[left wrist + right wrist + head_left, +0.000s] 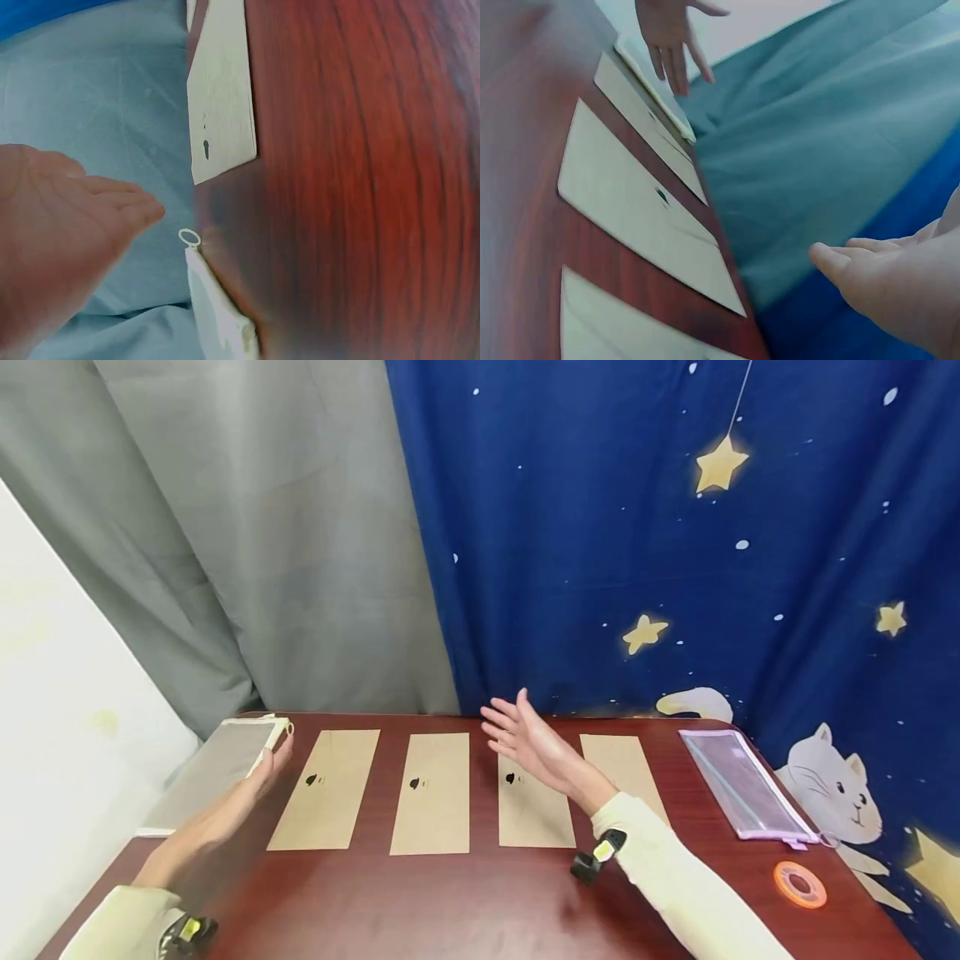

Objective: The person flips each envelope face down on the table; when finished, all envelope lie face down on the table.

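Observation:
My left hand hovers with straight fingers above a white-edged zip pouch at the table's left; it holds nothing. In the left wrist view, the pouch's ring pull shows beyond the fingertips. My right hand is raised, palm turned inward and fingers spread, holding nothing. It hovers over the third of several kraft paper envelopes, partly covering it. Other envelopes lie in the same row: one at the left, one in the middle, and one at the right, partly behind my right forearm.
A purple-edged mesh zip pouch lies on the right of the dark red wooden table. Nearer me is an orange ring-shaped roll. Grey and blue star-patterned curtains hang behind the table; a white wall stands at left.

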A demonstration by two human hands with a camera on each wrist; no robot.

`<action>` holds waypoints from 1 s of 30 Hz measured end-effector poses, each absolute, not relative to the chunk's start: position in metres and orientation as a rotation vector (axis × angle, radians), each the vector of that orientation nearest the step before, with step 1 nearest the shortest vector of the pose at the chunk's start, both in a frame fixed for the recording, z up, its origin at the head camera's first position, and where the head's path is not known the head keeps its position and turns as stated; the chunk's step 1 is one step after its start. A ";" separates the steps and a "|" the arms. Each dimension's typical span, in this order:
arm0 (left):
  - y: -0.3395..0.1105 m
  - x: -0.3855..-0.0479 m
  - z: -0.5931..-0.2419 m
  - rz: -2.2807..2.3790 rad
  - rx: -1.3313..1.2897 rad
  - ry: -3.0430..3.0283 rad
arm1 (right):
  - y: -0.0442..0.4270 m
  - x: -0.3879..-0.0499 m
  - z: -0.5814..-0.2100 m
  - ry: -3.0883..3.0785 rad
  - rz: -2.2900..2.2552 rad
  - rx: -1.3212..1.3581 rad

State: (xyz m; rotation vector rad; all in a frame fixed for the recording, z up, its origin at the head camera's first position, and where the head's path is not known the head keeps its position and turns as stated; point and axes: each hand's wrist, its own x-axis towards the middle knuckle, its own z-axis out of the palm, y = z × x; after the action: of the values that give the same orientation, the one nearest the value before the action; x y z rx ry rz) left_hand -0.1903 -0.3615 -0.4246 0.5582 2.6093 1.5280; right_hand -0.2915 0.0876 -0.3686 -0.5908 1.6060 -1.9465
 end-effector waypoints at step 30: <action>-0.367 -0.218 -0.405 1.878 -0.072 2.087 | -0.070 -0.304 -0.424 1.025 -1.926 0.035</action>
State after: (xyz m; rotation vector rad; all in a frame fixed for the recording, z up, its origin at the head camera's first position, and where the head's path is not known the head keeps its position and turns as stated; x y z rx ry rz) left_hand -0.2182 -0.3667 -0.4048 -0.0716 2.0866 1.8779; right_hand -0.3036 -0.0699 -0.4243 0.0353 1.0248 -1.9260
